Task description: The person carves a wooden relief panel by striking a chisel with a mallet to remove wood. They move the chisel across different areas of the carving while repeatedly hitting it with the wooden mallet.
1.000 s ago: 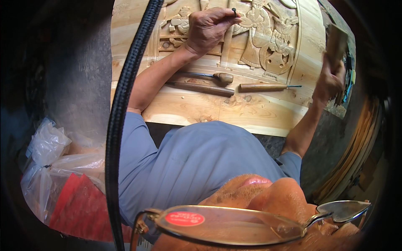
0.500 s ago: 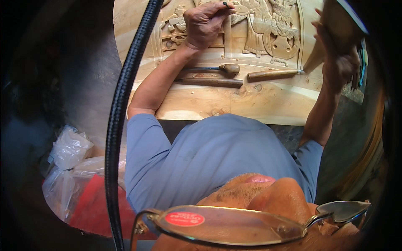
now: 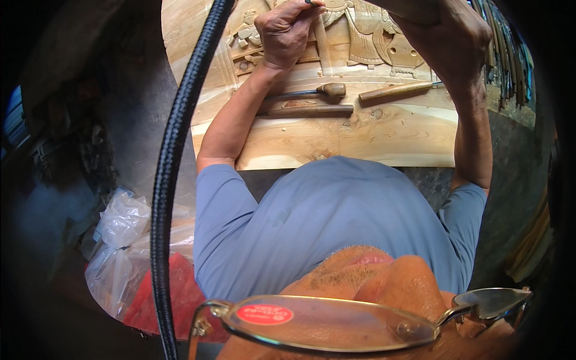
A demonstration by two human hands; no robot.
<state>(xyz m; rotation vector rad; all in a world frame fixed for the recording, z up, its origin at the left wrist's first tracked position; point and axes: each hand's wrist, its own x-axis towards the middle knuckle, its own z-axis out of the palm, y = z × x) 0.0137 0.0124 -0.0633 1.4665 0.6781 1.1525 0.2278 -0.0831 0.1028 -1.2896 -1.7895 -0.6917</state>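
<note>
Board [image 3: 300, 143] of pale wood carries, inward from its near edge, a dark wooden handle [image 3: 312, 111], a tool with a rounded handle [image 3: 332, 90] and, toward the right edge, a slim chisel [image 3: 395, 92]. Beyond are raised carvings [image 3: 366, 45]. Above them, the left hand [image 3: 285, 35] pinches a dark rod [image 3: 313, 2]; rightward, the right hand [image 3: 450, 48] has a brown wooden block [image 3: 414, 9], fingers mostly hidden, tightness unclear.

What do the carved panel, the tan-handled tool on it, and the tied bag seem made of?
Panel: wood, apparently unvarnished; pale, with grain and knots.
Tool: smooth tan handle, probably wood; the thin grey shank looks like metal, though little shows.
Bag: likely thin plastic film; translucent, crinkled and shiny.
</note>
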